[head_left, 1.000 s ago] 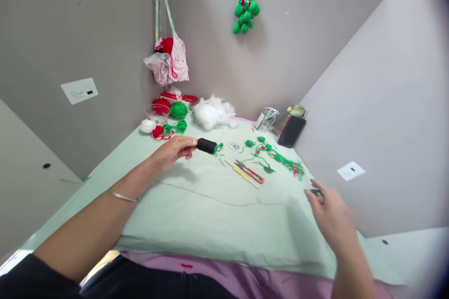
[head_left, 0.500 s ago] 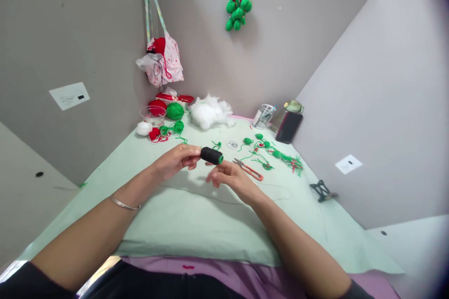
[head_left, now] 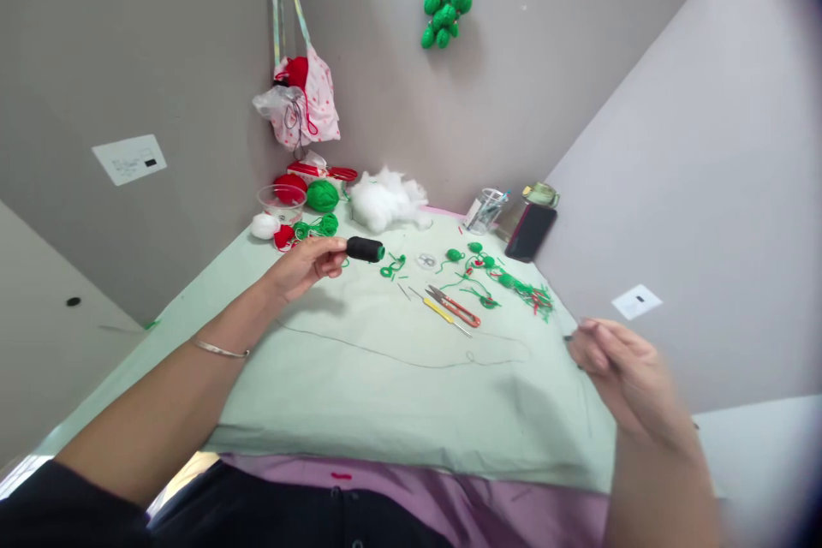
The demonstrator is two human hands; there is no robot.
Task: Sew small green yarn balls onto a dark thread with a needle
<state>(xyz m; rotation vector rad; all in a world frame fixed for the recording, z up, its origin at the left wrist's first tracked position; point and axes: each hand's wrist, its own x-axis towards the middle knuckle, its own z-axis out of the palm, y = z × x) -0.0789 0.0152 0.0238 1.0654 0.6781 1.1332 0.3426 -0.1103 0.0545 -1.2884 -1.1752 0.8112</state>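
My left hand (head_left: pixel 310 264) pinches the end of a black thread spool (head_left: pixel 363 249) and keeps it above the cloth, green core end facing right. Far to the right, my right hand (head_left: pixel 622 364) is raised, its thumb and fingers pinched together and blurred by motion. What looks like a fine thread (head_left: pixel 589 411) hangs faintly below it. A long dark thread (head_left: pixel 385 353) lies loosely curved across the pale green cloth (head_left: pixel 360 411). Between the hands rest orange-handled thread snips (head_left: pixel 457 308) and a yellow-handled crochet hook (head_left: pixel 437 310).
Green crocheted pieces with yarn tails (head_left: pixel 507 281) lie right of centre. White stuffing (head_left: pixel 387 201), a green yarn ball (head_left: pixel 322 196) and a clear tub (head_left: pixel 281 202) stand at the back. A phone (head_left: pixel 531 232) leans beside a clear cup of pens (head_left: pixel 486 211).
My right hand has moved from beside the spool far out to the right, its fingers now pinched. My left hand has shifted slightly left and up with the spool. The crochet hook is uncovered.
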